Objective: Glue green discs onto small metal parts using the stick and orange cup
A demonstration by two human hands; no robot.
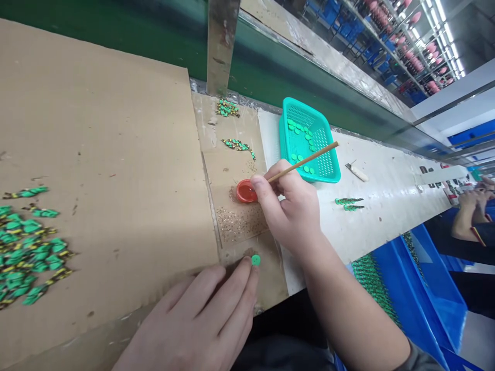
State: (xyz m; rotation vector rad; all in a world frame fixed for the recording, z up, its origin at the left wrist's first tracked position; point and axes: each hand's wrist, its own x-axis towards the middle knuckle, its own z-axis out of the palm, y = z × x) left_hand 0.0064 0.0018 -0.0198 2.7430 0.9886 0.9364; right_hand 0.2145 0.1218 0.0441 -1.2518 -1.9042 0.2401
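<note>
My right hand (288,206) is closed around a thin wooden stick (309,159), which slants up to the right. Its lower end is hidden by the fingers, just over a small red dish (245,191) of liquid. The thumb tip is at the dish's rim. Low in the view, my left hand (209,314) has its fingers pressed together, and a small green disc (256,259) shows at the fingertips. The thumb's grip on the disc is hidden. Brownish specks (235,221) cover the cardboard between the dish and the left hand.
A turquoise basket (334,172) holds several green discs. Green, black and yellow pieces form a pile (31,252) on the cardboard at left, with smaller groups near the back. A white-handled tool (359,172) lies to the right. Blue bins (421,293) stand below the table; a co-worker's hands are far right.
</note>
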